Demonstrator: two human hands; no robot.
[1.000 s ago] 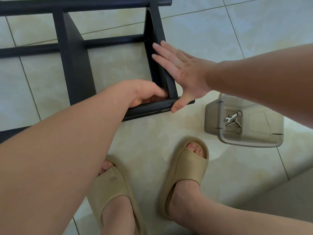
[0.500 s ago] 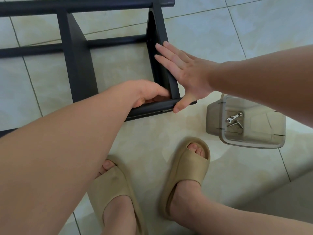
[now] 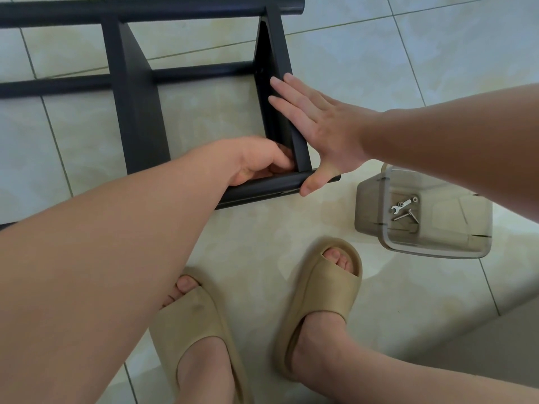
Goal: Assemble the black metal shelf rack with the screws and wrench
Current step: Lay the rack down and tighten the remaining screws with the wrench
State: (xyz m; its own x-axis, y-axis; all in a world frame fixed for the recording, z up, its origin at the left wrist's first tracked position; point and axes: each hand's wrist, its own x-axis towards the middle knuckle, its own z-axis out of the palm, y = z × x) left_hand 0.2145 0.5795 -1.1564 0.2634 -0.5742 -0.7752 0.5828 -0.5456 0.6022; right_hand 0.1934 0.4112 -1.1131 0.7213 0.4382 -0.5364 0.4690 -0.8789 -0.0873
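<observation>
Rightward, bin holds wrench, screws. Rack lies long axis left-right. Right grip spread flat on it; left grip curled at corner, hold unclear.

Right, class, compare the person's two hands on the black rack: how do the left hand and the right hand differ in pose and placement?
The left hand has curled fingers; the right hand has straight fingers laid flat. The left hand sits inside the near corner of the rack; the right hand rests against the outside of the end panel, thumb on the near tube. Both meet the rack at the same corner.
</observation>
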